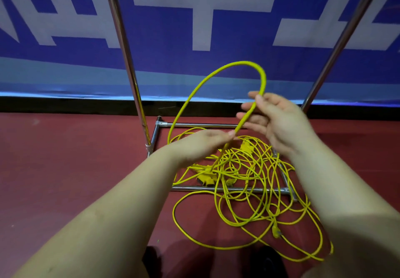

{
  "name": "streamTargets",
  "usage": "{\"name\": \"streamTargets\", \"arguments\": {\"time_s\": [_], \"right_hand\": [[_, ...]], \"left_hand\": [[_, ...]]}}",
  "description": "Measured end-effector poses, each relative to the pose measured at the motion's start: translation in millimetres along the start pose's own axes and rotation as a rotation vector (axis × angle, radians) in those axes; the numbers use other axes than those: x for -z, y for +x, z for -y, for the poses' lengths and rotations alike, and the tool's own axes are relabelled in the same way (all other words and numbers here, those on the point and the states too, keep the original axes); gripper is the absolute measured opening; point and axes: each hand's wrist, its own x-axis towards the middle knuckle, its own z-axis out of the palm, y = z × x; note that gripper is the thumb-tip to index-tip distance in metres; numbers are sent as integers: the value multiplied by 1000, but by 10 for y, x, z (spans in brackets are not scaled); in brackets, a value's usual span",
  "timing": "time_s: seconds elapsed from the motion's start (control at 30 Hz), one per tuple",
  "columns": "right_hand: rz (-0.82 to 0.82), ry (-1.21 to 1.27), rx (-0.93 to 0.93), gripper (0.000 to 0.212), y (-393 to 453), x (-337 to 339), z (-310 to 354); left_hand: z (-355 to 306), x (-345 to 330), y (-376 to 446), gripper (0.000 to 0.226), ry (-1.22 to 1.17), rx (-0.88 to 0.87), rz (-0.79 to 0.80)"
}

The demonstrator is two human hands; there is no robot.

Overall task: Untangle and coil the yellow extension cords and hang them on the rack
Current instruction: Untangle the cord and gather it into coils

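Crowding the rack base (207, 189), tangled cords (249, 182) — banner (194, 18) behind, red floor (65, 158)

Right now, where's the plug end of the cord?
In the head view, a plug lies on the red floor at lower right, amid the loose yellow cords, just outside the rack's front bar.

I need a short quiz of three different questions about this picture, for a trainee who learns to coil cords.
1. True or false: the raised loop of yellow extension cord already hangs on the shiny metal rack.
2. Which hand pinches the cord lower down: left hand or right hand?
3. Where does the tangled pile of yellow cords lie?
A. On the dark red floor, across the rack's base bars
B. On a table

Key: 1 false; 2 left; 3 A
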Motion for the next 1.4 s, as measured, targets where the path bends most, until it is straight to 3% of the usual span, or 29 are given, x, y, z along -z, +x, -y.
{"name": "streamTargets", "arguments": {"time_s": [0.17,0.23,0.37,0.43,0.5,0.6,0.7,0.9,1.0,1.1,1.23,1.33,1.4], "right_hand": [[-87,193,-25,14,66,56,-4],[-24,54,-68,13,92,59,-100],[326,-393,-251,34,73,32,-370],[401,-585,-259,37,56,-17,-598],[377,-747,-189,27,53,-79,-820],[193,-935,-68,24,116,-68,-927],[123,-813,-25,23,221,-14,-859],[-187,-232,-107,5,547,45,-636],[-220,-97,-174,3,702,52,-648],[-147,-35,-182,19,827,57,-689],[107,-324,-273,41,885,82,-942],[349,-569,-354,24,849,38,-1140],[352,-765,-315,19,887,52,-1212]], "left_hand": [[-101,-95,-19,30,9,-135,-209],[-161,-77,-19,33,-13,-147,-287],[-153,114,-85,34,-126,-131,-425],[-60,181,-117,34,-249,-93,-476],[11,196,-84,33,-386,-58,-505],[45,183,38,31,-570,-46,-479],[124,198,171,25,-640,-55,-420],[423,198,412,27,-237,45,-142],[508,283,553,16,-2,-29,-168],[536,353,675,25,-32,-67,-285],[534,443,800,24,-306,-29,-370],[490,500,870,20,-514,-19,-359],[490,569,912,19,-619,-19,-362]]}}
